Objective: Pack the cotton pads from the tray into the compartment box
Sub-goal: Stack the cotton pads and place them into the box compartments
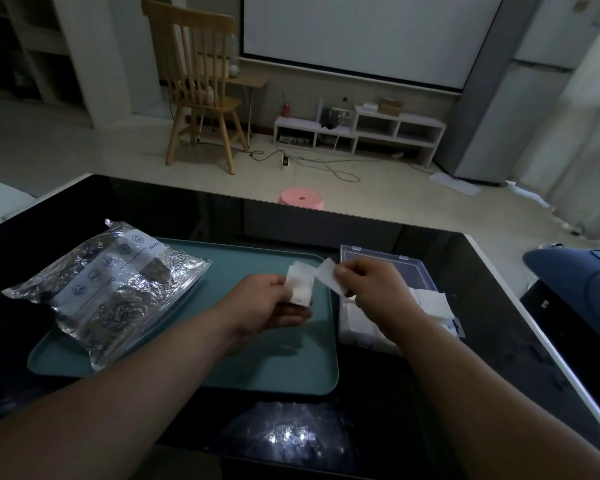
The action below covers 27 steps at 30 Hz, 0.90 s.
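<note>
My left hand [274, 303] is closed around a small stack of cotton pads [300, 284], above the right part of the teal tray [257, 368]. My right hand [371, 289] pinches one single pad [329, 273] between thumb and fingers, just beside the stack. The compartment box [378, 258] stands right of the tray, with white pads [430, 303] already inside. A crinkled plastic bag [108, 285] lies on the tray's left side.

Foil bag [108, 289] crowds the tray's [267, 375] left; its right side lies bare
</note>
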Each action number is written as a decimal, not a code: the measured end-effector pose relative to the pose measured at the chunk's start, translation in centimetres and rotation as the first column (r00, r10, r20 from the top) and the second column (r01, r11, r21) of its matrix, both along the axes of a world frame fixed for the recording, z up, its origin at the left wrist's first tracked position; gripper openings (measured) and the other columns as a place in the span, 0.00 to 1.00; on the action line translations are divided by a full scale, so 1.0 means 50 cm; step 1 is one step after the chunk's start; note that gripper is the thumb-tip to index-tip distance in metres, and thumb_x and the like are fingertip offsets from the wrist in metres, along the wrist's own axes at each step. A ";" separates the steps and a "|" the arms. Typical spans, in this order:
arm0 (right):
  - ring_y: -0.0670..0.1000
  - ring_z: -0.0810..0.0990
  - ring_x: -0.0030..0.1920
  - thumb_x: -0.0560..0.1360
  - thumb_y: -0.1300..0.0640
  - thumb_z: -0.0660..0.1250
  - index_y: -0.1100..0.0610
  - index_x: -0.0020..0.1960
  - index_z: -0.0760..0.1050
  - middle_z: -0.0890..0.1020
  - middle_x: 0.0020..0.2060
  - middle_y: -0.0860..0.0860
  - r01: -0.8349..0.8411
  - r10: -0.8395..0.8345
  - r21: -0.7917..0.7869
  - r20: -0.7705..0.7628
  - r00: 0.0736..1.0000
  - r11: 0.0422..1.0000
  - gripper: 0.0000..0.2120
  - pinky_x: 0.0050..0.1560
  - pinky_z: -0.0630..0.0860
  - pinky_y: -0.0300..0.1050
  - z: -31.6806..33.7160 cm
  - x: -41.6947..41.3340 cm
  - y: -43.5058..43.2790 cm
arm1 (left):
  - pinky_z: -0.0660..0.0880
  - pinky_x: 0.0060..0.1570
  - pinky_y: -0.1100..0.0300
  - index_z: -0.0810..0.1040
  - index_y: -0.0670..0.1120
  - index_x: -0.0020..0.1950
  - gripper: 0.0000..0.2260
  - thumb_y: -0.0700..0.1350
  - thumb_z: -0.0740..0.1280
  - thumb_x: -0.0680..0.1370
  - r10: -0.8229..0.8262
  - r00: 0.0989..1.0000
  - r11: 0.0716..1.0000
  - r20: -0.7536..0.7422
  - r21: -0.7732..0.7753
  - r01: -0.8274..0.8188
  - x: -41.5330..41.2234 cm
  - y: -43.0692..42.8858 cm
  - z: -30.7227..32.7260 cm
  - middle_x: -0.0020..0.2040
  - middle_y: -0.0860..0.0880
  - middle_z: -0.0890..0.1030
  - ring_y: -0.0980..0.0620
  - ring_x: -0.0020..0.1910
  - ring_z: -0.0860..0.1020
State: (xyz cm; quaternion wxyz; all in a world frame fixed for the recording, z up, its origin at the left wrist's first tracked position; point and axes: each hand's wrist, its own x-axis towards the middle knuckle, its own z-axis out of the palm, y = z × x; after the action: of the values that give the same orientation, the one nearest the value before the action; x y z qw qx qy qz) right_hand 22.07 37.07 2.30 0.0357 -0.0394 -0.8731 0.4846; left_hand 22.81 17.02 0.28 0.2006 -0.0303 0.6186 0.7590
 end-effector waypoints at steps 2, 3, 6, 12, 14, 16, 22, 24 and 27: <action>0.51 0.81 0.39 0.83 0.56 0.68 0.58 0.49 0.82 0.84 0.39 0.53 0.086 -0.051 -0.349 0.109 0.993 0.933 0.08 0.43 0.77 0.47 0.008 0.004 -0.004 | 0.83 0.40 0.58 0.77 0.35 0.59 0.10 0.33 0.58 0.84 0.069 0.998 0.996 -0.013 0.050 -0.068 -0.005 0.007 0.001 0.47 0.39 0.87 0.44 0.44 0.87; 0.51 0.81 0.39 0.83 0.57 0.68 0.60 0.50 0.81 0.83 0.39 0.54 0.121 -0.043 -0.493 0.166 0.985 0.862 0.07 0.43 0.79 0.47 0.014 0.009 -0.015 | 0.84 0.41 0.57 0.77 0.36 0.59 0.09 0.33 0.58 0.84 0.091 0.996 0.994 -0.023 0.063 -0.089 -0.004 0.013 0.002 0.47 0.39 0.86 0.44 0.45 0.87; 0.52 0.85 0.40 0.83 0.57 0.68 0.62 0.53 0.81 0.86 0.42 0.56 0.213 -0.052 -0.662 0.254 0.966 0.719 0.08 0.42 0.82 0.45 0.014 0.017 -0.058 | 0.84 0.45 0.55 0.76 0.38 0.59 0.09 0.34 0.58 0.85 0.098 0.994 0.993 -0.057 0.077 -0.094 0.003 0.038 0.010 0.48 0.39 0.87 0.43 0.48 0.87; 0.56 0.87 0.47 0.83 0.50 0.67 0.57 0.52 0.80 0.86 0.45 0.56 0.295 -0.211 -0.495 0.218 0.953 0.817 0.10 0.53 0.85 0.58 -0.010 0.015 -0.087 | 0.84 0.50 0.51 0.78 0.35 0.61 0.13 0.34 0.57 0.83 0.047 0.996 0.989 -0.075 0.145 -0.035 0.016 0.083 0.025 0.52 0.38 0.86 0.43 0.50 0.86; 0.53 0.86 0.46 0.82 0.50 0.67 0.55 0.51 0.78 0.85 0.45 0.54 0.299 -0.268 -0.370 0.135 0.954 0.879 0.09 0.50 0.84 0.56 -0.014 0.022 -0.092 | 0.83 0.48 0.51 0.81 0.36 0.59 0.15 0.39 0.57 0.84 0.053 0.998 0.981 -0.046 0.189 -0.043 0.016 0.087 0.025 0.52 0.39 0.87 0.44 0.50 0.86; 0.49 0.83 0.45 0.83 0.50 0.67 0.54 0.51 0.76 0.83 0.45 0.51 0.293 -0.283 -0.259 0.079 0.956 0.920 0.07 0.41 0.80 0.47 -0.009 0.033 -0.094 | 0.82 0.44 0.54 0.82 0.37 0.54 0.13 0.43 0.60 0.85 0.070 0.995 0.985 -0.064 0.164 -0.059 0.011 0.090 0.018 0.49 0.42 0.87 0.47 0.46 0.86; 0.46 0.80 0.46 0.79 0.53 0.71 0.52 0.54 0.74 0.80 0.46 0.46 0.262 -0.273 -0.170 -0.041 0.961 0.950 0.08 0.45 0.78 0.44 -0.005 0.038 -0.037 | 0.80 0.38 0.60 0.81 0.41 0.48 0.09 0.43 0.65 0.84 0.066 0.984 0.995 -0.167 -0.057 -0.077 -0.007 0.113 -0.007 0.39 0.47 0.85 0.53 0.36 0.83; 0.48 0.82 0.46 0.78 0.53 0.73 0.52 0.52 0.75 0.82 0.45 0.47 0.227 -0.234 -0.117 -0.048 0.971 0.967 0.08 0.48 0.81 0.48 0.000 0.036 -0.007 | 0.79 0.37 0.61 0.81 0.41 0.48 0.08 0.41 0.66 0.84 0.063 0.982 0.994 -0.181 -0.076 -0.078 -0.015 0.128 -0.009 0.36 0.50 0.83 0.53 0.36 0.82; 0.51 0.85 0.44 0.78 0.55 0.73 0.51 0.51 0.77 0.85 0.44 0.51 0.155 -0.157 -0.096 -0.016 0.987 0.983 0.05 0.49 0.84 0.54 -0.001 0.038 0.040 | 0.79 0.36 0.61 0.80 0.39 0.50 0.05 0.40 0.68 0.82 0.039 0.978 0.992 -0.206 -0.110 -0.063 -0.024 0.159 -0.008 0.41 0.46 0.83 0.50 0.38 0.81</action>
State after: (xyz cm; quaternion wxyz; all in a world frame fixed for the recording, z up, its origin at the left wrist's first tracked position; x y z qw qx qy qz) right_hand 23.98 39.06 2.24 0.0818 -0.1039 -0.8430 0.5214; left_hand 21.64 24.99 -0.12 0.1147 0.0201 0.6779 0.7259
